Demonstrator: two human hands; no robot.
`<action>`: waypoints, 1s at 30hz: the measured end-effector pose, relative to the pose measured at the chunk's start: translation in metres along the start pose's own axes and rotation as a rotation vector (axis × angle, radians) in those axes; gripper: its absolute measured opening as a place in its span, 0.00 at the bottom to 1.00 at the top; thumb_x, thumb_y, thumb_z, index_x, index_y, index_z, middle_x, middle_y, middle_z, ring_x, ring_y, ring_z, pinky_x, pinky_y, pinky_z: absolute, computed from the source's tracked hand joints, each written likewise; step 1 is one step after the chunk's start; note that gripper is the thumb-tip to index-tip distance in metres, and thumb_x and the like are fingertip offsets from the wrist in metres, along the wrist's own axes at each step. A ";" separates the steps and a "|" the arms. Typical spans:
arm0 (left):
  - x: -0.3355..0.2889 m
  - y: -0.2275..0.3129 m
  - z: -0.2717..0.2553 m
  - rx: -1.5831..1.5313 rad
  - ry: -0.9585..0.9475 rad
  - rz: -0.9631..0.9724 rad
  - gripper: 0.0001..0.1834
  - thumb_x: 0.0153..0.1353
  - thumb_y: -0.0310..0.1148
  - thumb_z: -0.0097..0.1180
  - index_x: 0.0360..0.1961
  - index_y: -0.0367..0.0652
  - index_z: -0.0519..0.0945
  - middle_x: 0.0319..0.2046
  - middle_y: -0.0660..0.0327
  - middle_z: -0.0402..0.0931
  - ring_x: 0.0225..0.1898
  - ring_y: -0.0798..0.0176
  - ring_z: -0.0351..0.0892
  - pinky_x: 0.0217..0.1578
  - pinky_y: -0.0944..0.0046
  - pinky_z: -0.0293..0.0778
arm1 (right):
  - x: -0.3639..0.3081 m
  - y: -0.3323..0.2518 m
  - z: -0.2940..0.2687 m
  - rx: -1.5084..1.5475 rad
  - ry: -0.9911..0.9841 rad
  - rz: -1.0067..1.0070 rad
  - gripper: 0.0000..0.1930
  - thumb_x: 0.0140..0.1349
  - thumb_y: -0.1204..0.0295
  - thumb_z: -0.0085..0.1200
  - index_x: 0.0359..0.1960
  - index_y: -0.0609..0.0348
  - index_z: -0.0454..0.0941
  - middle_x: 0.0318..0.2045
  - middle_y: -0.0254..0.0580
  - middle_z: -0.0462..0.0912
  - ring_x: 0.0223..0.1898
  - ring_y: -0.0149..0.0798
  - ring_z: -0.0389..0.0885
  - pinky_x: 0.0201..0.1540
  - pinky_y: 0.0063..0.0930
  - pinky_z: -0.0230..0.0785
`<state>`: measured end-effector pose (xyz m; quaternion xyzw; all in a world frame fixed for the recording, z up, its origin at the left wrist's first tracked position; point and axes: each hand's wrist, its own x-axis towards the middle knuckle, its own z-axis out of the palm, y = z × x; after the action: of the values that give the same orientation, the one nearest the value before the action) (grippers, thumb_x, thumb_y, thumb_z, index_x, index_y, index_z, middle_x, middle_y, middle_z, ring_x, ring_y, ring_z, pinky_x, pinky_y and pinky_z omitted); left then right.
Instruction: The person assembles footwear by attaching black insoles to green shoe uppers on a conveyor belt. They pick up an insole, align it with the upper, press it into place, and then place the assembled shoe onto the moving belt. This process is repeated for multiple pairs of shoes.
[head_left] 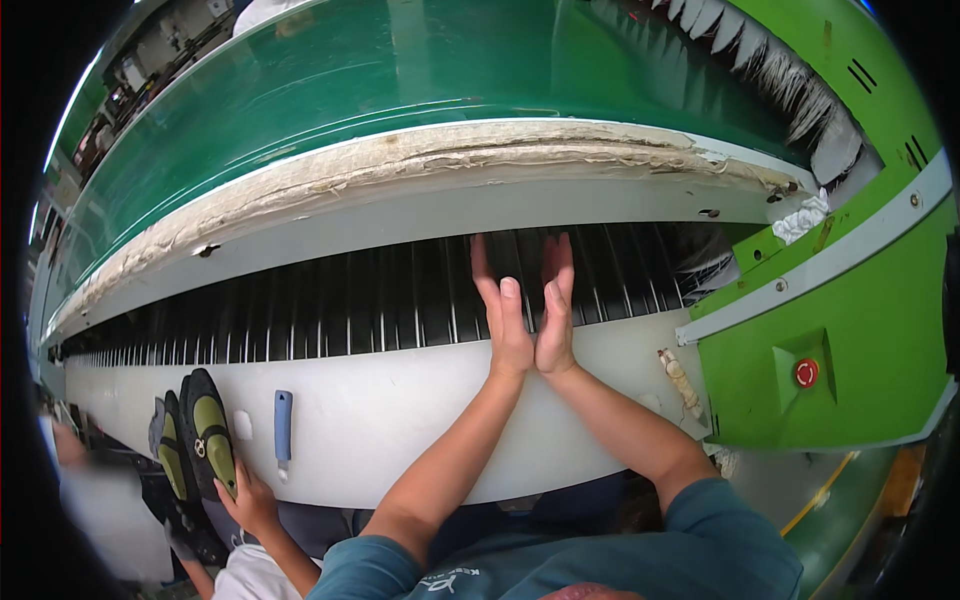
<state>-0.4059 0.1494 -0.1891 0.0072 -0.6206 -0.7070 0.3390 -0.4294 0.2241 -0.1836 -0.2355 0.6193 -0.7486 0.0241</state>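
My left hand (503,318) and my right hand (557,312) reach forward over the white ledge (400,400) to the black slatted conveyor (400,290). The heels of the palms are close together, palms facing each other, and the fingers point away from me with a gap between the two hands. Neither hand shows anything in it; both are open with fingers stretched. At the left, a co-worker's hand (255,500) holds a black strap shoe (203,412) with an olive-green insole, beside a matching shoe (172,455).
A blue-handled tool (283,425) and a small white piece (243,425) lie on the ledge. A cloth-wrapped stick (680,382) sits near its right end. Beyond runs a green belt (400,70) with a frayed padded edge (400,160). A red button (806,373) is on the green machine side.
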 end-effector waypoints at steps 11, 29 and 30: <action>0.002 -0.019 0.011 -0.071 -0.107 -0.062 0.37 0.88 0.52 0.35 0.84 0.34 0.61 0.85 0.46 0.57 0.86 0.46 0.52 0.84 0.51 0.47 | 0.001 0.012 -0.009 -0.024 -0.067 -0.041 0.38 0.87 0.56 0.30 0.88 0.70 0.43 0.89 0.56 0.48 0.90 0.50 0.43 0.88 0.40 0.36; 0.002 -0.010 0.004 0.236 0.056 0.104 0.44 0.84 0.55 0.42 0.86 0.32 0.54 0.85 0.41 0.52 0.87 0.42 0.48 0.84 0.47 0.45 | 0.000 0.008 -0.006 -0.202 0.112 -0.172 0.39 0.84 0.57 0.35 0.87 0.70 0.45 0.86 0.61 0.49 0.86 0.58 0.48 0.85 0.50 0.43; 0.005 -0.007 0.007 0.238 0.089 0.128 0.44 0.84 0.55 0.42 0.86 0.32 0.54 0.85 0.41 0.53 0.87 0.42 0.47 0.84 0.46 0.45 | 0.002 0.006 -0.005 -0.189 0.144 -0.129 0.38 0.85 0.57 0.34 0.87 0.70 0.48 0.87 0.61 0.51 0.86 0.57 0.50 0.86 0.48 0.43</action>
<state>-0.4154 0.1527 -0.1914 0.0390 -0.6837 -0.6043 0.4073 -0.4339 0.2265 -0.1889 -0.2216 0.6707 -0.7020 -0.0907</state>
